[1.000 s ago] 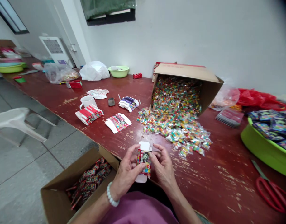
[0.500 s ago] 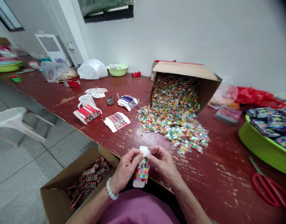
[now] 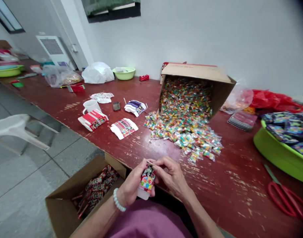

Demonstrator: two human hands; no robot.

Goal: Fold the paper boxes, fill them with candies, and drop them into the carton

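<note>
A small printed candy box (image 3: 147,179) is held over my lap at the table's front edge, its white flap hanging out at the lower end. My left hand (image 3: 134,181), with a pale bead bracelet at the wrist, wraps round the box from the left and below. My right hand (image 3: 169,173) pinches the box's upper end, where the top flap lies folded down. Beyond my hands, small clear candy packets (image 3: 191,142) spill from a tipped cardboard carton (image 3: 198,70). Flattened stacks of printed boxes (image 3: 124,128) lie to the left.
An open carton (image 3: 59,211) of filled boxes stands low on my left. Red-handled scissors (image 3: 281,198) and a green basin (image 3: 272,155) of dark packets sit on the right. A white mug (image 3: 91,106) stands behind a red box stack (image 3: 93,120). A white stool (image 3: 15,130) is on the floor.
The box's top flap, upright before, is now folded down under my right fingers. My left hand has shifted lower and wraps further round the box, which has tilted.
</note>
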